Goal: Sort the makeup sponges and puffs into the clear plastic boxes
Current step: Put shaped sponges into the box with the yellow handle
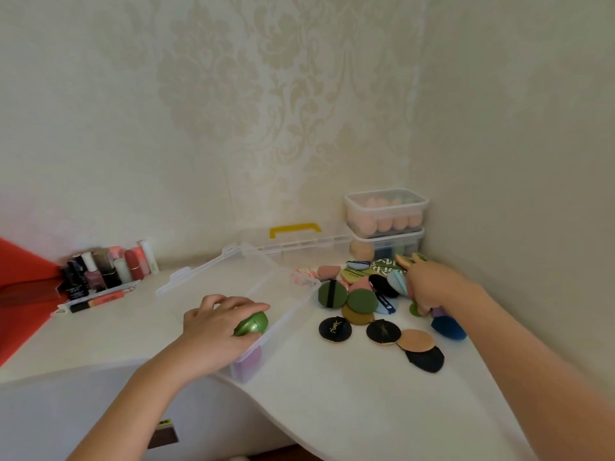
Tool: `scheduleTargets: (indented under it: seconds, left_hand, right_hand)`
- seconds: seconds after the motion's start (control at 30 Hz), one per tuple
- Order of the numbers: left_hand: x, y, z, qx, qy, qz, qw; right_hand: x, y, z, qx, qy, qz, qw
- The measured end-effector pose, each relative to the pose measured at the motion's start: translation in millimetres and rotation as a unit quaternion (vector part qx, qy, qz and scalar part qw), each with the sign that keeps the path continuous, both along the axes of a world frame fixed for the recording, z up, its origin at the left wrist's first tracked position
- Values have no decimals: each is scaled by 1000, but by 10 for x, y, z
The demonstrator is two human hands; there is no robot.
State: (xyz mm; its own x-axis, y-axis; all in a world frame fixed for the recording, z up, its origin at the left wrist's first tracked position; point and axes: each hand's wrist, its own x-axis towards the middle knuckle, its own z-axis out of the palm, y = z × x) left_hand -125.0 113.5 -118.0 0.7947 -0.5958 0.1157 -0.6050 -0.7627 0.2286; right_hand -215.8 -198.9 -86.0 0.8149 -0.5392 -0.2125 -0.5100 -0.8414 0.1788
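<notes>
Gripping a green sponge [253, 323] in our curled left hand [216, 322] over the open clear box [263, 277] at lower centre, we could drop it outside the wall. Our right hand [429, 284], at centre right, clutches several puffs [397, 282] over the pile [361, 299]; that crowded grip may shed some.

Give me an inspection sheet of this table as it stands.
Surface: white table, curved front edge.
Job's things: open clear box, purple sponge inside; loose puffs piled to its right; two lidded boxes of sponges stacked in the corner.
Clutter: cosmetics bottles far left; yellow-handled case by the wall.
Grippers: left hand grips green sponge over the open box; right hand grips a bunch of puffs.
Cables: nothing seen.
Surroundings: patterned wallpaper; red object at left.
</notes>
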Motion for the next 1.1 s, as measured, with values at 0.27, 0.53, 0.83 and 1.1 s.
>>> scheduleTargets:
  seconds: [0.27, 0.53, 0.83, 1.1]
  left_hand:
    - [22, 20, -50, -26, -3, -9, 1000]
    - [103, 10, 1, -41, 12, -8, 999]
    - [137, -23, 29, -28, -5, -11, 1000]
    - [135, -10, 5, 7, -35, -12, 999]
  right_hand:
    - [62, -69, -81, 15, -3, -2, 1000]
    - [-49, 112, 121, 26, -113, 21, 993]
    - [296, 1255, 465, 263, -279, 329, 863]
    - [550, 1622, 334, 204, -99, 385, 895]
